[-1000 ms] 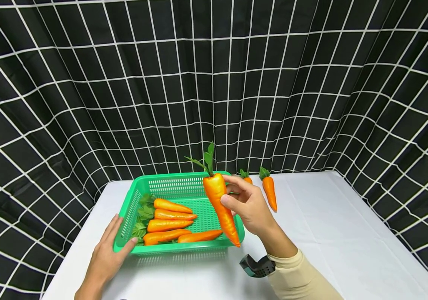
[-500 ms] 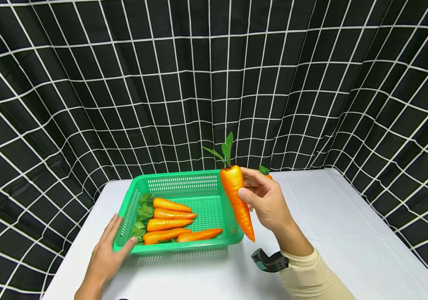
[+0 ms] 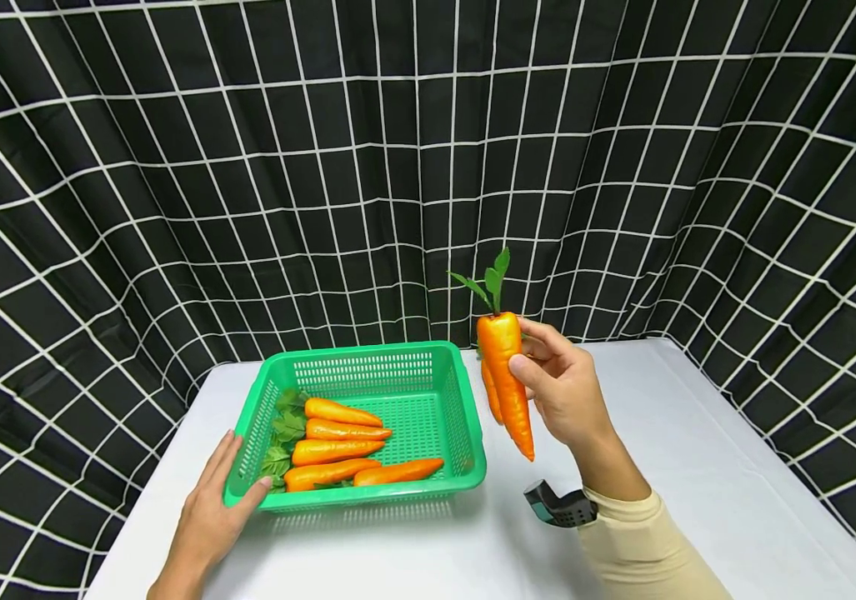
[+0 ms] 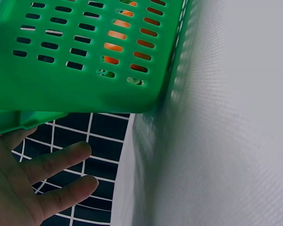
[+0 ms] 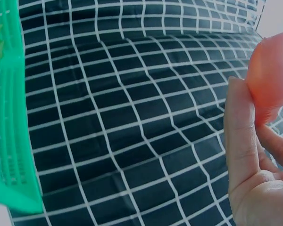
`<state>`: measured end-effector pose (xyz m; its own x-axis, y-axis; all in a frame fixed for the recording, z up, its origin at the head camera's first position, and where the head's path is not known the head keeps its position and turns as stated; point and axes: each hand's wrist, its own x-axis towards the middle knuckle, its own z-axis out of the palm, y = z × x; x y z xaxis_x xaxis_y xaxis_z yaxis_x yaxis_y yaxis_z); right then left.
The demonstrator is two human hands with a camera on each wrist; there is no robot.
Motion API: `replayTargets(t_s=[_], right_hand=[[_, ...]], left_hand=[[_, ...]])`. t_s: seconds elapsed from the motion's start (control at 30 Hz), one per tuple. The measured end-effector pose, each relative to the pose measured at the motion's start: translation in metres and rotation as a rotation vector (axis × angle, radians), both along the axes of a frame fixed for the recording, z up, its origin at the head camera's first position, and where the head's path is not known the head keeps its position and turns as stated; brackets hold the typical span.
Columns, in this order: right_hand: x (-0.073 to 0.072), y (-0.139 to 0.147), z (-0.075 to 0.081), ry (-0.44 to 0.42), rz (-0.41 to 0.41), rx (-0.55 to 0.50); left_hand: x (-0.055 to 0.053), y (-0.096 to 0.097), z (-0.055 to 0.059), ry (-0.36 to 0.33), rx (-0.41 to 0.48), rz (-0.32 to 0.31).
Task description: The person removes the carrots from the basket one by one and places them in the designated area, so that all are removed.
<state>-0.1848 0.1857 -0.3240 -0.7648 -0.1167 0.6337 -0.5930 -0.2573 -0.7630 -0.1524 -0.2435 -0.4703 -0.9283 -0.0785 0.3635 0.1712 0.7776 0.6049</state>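
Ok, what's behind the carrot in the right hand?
Part of another carrot shows past the left edge of the held carrot. Much of it, and anything else directly behind the held carrot or right hand, is covered.

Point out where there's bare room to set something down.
Tablecloth lies bare from the right grip to the curtain on its right, and in a strip before the green plastic basket, whose back-right floor is free. Crowded: the basket's left and front, with five carrots, and behind the held carrot, where another partly shows.
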Motion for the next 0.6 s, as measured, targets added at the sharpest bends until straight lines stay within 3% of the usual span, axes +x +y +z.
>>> replayTargets(t_s=[0.6], right_hand=[[-0.022,0.056,0.004,-0.082,-0.302,0.019]], left_hand=[[0.000,-0.001,-0.002,0.014,-0.006,-0.006]])
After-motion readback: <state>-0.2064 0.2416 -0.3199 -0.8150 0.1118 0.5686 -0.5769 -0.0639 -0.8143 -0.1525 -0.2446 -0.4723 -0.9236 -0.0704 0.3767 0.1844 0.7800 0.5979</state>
